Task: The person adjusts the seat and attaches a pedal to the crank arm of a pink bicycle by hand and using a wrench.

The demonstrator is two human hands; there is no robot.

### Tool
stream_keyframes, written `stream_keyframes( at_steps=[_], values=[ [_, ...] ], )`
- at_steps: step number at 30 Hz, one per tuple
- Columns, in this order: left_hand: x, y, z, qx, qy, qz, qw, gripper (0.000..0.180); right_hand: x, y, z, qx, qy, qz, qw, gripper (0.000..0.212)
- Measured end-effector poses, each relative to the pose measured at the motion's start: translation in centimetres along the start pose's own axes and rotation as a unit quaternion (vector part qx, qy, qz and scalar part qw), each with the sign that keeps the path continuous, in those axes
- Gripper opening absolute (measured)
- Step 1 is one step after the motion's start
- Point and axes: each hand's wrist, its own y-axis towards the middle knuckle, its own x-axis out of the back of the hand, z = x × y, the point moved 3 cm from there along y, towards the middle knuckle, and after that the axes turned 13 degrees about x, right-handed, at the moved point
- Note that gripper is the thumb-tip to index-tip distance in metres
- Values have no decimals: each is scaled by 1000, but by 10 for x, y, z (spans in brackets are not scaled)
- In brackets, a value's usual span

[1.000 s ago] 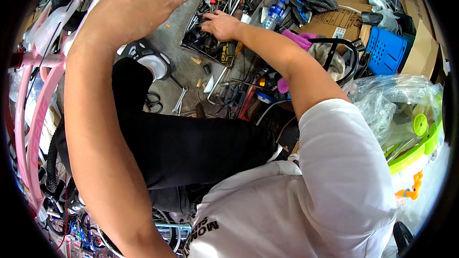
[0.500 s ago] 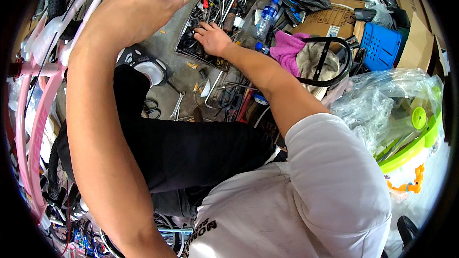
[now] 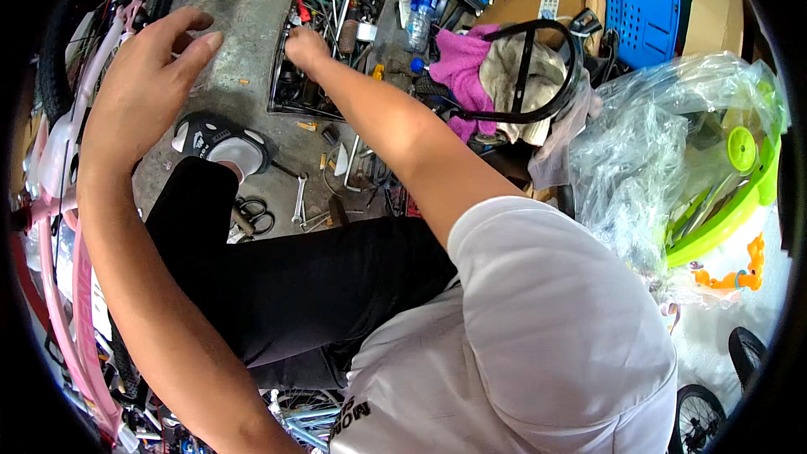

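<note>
Fingers of the right hand (image 3: 308,49) curled over the tool box (image 3: 273,102), while thumb and fingers of the left hand (image 3: 145,80) stood apart.

Whether the right fingertips had closed on anything could not be told (the back of the hand hid them). The box sat on the concrete floor (image 3: 252,21) ahead of the person, dark-sided and crowded with tools, a red handle (image 3: 303,8) showing just beyond the knuckles. The left hand hung in the air near the pink bike (image 3: 82,294), its fingers bent. Nearer the person's black trousers (image 3: 328,277), a wrench (image 3: 299,202) and scissors (image 3: 255,212) lay near a shoe (image 3: 204,138); a bottle (image 3: 422,15) stood right of the box, a purple cloth (image 3: 461,74) beyond it.
</note>
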Motion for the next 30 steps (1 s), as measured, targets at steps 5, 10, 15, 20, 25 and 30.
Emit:
stream_keyframes(
  at_steps=[5,10,15,20,25,30],
  values=[
    [1,0,9,8,16,-19,1000,35,-39,39,-3,-250,222,132,933,13],
    [0,4,-9,10,5,-7,1000,34,-43,44,-13,-216,232,126,940,19],
    [0,2,-14,-47,27,-30,998,33,-10,-7,23,-4,15,-2,1000,39],
    [0,-3,-20,-81,43,-77,993,32,77,3,49,89,-193,-251,944,58],
    [-1,-2,-24,-90,35,-85,992,31,115,58,-10,-143,-257,52,954,82],
    [7,-11,-24,-85,50,-108,989,30,110,75,-29,-127,-273,102,948,103]
  ],
)
